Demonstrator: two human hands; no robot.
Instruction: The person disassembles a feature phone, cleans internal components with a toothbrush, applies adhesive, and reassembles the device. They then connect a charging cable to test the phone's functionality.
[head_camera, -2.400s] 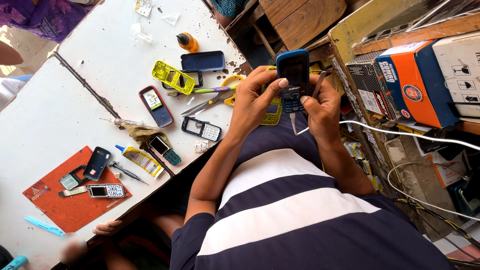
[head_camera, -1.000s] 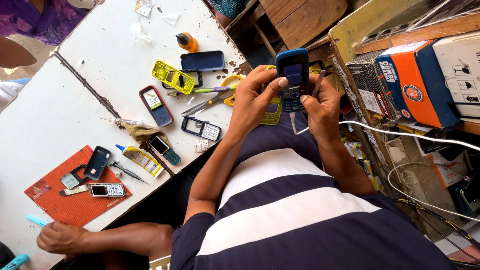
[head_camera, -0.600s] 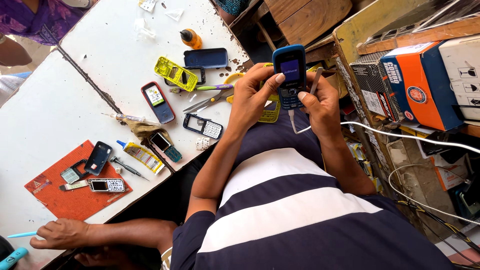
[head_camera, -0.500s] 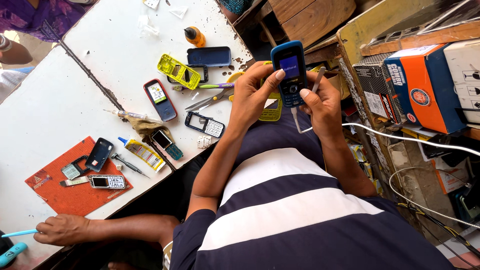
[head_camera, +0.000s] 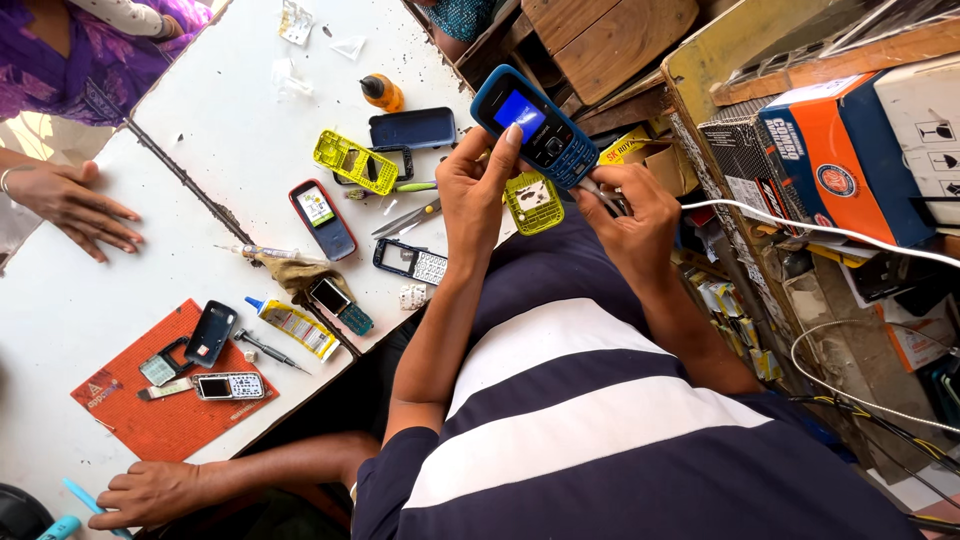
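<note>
Phone (head_camera: 533, 125), a small blue keypad handset with its screen lit, sat in the upper middle of the frame, raised above the tabletop (head_camera: 230, 120). Your left hand (head_camera: 478, 185) was clamped round its lower edge, one finger up against the screen. Your right hand (head_camera: 630, 205) was closed at its keypad end, pinching what looked like a thin tool; I could not tell which. You had a light, stiff, smooth-cased thing, likely to slip, so the narrow side edges looked the safest hold, clear of the fragile screen.
</note>
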